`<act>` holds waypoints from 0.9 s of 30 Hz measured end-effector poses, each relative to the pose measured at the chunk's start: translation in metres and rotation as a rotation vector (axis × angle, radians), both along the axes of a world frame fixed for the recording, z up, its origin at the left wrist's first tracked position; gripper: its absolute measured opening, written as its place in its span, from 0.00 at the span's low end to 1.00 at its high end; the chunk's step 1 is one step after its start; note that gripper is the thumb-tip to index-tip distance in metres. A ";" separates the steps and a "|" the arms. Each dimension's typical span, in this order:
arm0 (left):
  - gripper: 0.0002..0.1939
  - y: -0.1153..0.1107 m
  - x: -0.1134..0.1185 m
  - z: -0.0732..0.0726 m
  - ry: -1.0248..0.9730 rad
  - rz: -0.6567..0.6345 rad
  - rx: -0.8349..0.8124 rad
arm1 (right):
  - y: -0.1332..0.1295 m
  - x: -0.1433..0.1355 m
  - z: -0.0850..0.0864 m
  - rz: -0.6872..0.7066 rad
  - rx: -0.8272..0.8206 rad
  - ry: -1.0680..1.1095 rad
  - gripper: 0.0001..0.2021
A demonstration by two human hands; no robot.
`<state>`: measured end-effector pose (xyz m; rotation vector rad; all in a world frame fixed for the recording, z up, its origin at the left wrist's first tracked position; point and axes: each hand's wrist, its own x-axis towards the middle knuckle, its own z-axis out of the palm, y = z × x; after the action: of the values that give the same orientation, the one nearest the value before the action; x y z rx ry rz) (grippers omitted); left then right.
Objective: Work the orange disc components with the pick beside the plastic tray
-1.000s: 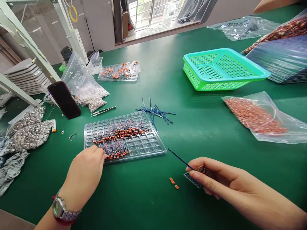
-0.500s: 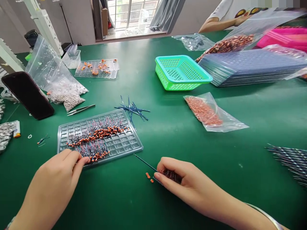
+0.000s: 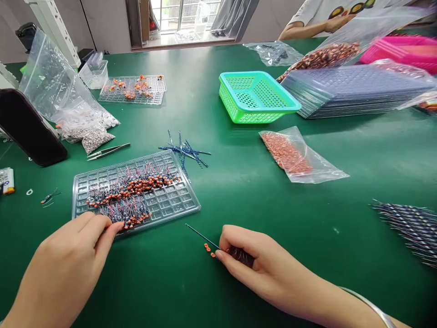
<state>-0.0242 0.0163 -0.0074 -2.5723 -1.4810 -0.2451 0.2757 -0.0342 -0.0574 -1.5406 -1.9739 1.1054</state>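
A clear plastic tray holds many small orange-tipped pieces with thin wires. At its near left edge my left hand has thumb and fingertips pinched together beside the pieces; whatever lies between them is too small to make out. My right hand grips a thin dark rod that points up and left, and a dark reddish bundle shows inside the curled fingers. Just left of those fingertips, several small orange rings lie on the green table.
Dark strips lie behind the tray, tweezers and a phone to its left. Farther back are a green basket, an orange-bead bag and stacked trays. Dark rods lie right. Another person's arm is behind.
The whole view has shifted slightly, with table items now a little higher and farther left. Both hands keep nearly the same pose and place relative to the tray and rings.
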 end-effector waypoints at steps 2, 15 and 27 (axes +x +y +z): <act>0.16 0.000 -0.001 0.000 -0.004 -0.007 0.012 | 0.001 0.000 -0.001 -0.008 0.002 0.001 0.11; 0.15 0.000 -0.002 -0.001 -0.007 -0.030 0.036 | -0.003 0.000 -0.003 -0.041 0.005 0.013 0.12; 0.16 -0.002 -0.001 0.003 -0.011 -0.011 0.011 | -0.004 -0.003 -0.005 -0.036 0.049 0.024 0.13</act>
<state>-0.0250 0.0141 -0.0047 -2.5755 -1.4656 -0.2689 0.2723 -0.0379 -0.0623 -1.5253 -1.9353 1.0486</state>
